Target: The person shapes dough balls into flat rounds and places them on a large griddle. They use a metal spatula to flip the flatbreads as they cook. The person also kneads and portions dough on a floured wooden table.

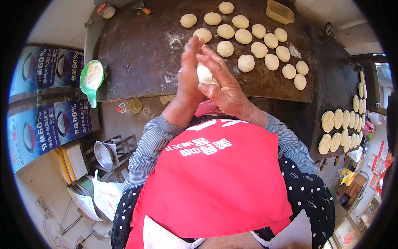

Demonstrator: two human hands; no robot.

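Between my two palms, above the front edge of the dark work table (140, 62), is a ball of pale dough (205, 74). My left hand (225, 82) lies along its right side with the fingers pointing up and away. My right hand (190, 73) presses from the left side and is slightly blurred. Just beyond my fingertips a round dough piece (202, 34) rests on the table. Several more floured dough rounds (243, 36) are spread to the right of my hands, the nearest being a dough ball (246, 63).
A green scoop of flour (93, 76) sits at the table's left edge. A scraper (143, 8), a lidded jar (106, 11) and a yellowish plastic tub (279, 12) stand along the far side. Flat dough rounds (327, 121) line a dark surface at right.
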